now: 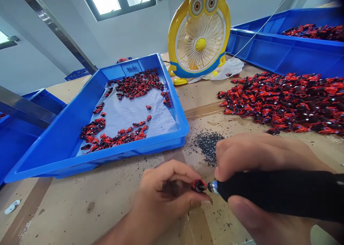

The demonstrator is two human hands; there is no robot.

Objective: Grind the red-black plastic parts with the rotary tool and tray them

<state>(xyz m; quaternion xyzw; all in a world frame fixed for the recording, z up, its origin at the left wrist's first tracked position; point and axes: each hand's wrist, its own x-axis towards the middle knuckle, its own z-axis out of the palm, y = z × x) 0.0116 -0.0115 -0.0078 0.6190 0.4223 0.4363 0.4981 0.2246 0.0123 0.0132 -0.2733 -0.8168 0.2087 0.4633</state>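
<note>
Between the thumb and fingers of my left hand (172,191) is a small red and black plastic part (198,186), its round opening turned to the right. Dark smudges mark the fingers and palm. My right hand (255,155) is wrapped round a thick black handheld rotary tool (274,193) with a silver collar. The tool's thin metal tip meets the part at its opening. Behind the hands, a heap of black shavings (208,144) lies on the tabletop.
A blue tray (172,143) at left holds many similar parts on a white liner. A big pile of these parts (285,101) lies at right. A yellow fan (200,44) stands behind, beside more blue bins (274,53). Brown board (107,205) covers the table.
</note>
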